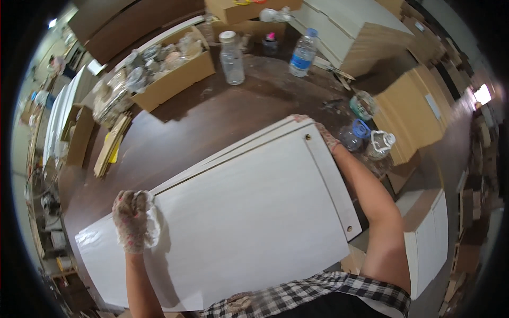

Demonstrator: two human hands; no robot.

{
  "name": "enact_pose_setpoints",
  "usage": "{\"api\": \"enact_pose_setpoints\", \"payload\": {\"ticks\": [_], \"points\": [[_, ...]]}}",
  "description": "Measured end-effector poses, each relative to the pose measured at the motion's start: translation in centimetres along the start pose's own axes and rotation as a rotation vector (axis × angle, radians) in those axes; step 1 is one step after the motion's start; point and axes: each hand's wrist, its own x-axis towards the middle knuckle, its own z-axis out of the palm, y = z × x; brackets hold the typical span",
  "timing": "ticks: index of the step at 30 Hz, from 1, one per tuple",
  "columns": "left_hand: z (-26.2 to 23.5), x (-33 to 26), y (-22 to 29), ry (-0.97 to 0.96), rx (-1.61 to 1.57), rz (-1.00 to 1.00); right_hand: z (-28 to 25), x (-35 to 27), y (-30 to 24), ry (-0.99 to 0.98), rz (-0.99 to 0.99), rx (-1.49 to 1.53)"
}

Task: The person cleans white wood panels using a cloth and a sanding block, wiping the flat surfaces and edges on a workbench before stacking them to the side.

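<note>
A white board (249, 196) lies on a stack of similar boards in front of me, with a small round hole near each corner of its right end. My left hand (131, 220), in a patterned work glove, is closed on a crumpled white cloth (153, 222) over the board's left part. At the far right corner, my right hand (324, 135), also gloved, wraps round the edge of the boards. Some of its fingers show at the far edge; the rest is hidden.
On the brown table (185, 138) stand an open cardboard box (180, 74) of wrapped parts, a clear jar (231, 58) and a water bottle (303, 53). Wooden strips (112, 146) lie at left. Plastic jugs (380, 144) and a cardboard piece (416, 114) sit beyond my right arm.
</note>
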Motion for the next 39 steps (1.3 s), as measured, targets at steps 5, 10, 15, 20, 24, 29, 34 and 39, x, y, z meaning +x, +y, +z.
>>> {"api": "enact_pose_setpoints", "payload": {"ticks": [5, 10, 15, 20, 24, 29, 34, 39], "points": [[3.4, 0.6, -3.1, -0.008, -0.371, -0.110, -0.4, -2.0, 2.6, -0.014, 0.054, -0.043], [4.8, 1.1, -5.7, 0.018, -0.973, -0.388, -4.6, -2.5, -4.8, 0.474, 0.121, -0.205], [4.1, 2.3, -9.6, -0.116, -0.711, -0.310, -6.7, -6.8, -7.3, 0.508, 0.105, -0.441], [4.1, 1.4, -10.4, -0.132, -0.980, -0.306, -1.8, -6.6, -3.4, -0.033, 0.129, -0.805], [4.3, 1.3, -4.5, 0.089, -1.211, -0.494, -4.1, -6.4, -3.2, 0.251, -0.128, -0.464], [1.4, 1.0, -2.2, -0.033, -0.008, 0.107, -6.4, -2.3, -15.7, 0.488, 0.135, -0.282], [0.7, -1.3, -3.0, 0.066, -0.171, 0.120, 1.5, 3.7, -20.8, 0.095, -0.107, -0.617], [-2.5, -8.0, -3.8, 0.102, -0.204, 0.061, 6.0, 2.4, -20.8, -0.151, -0.085, -0.839]]}}
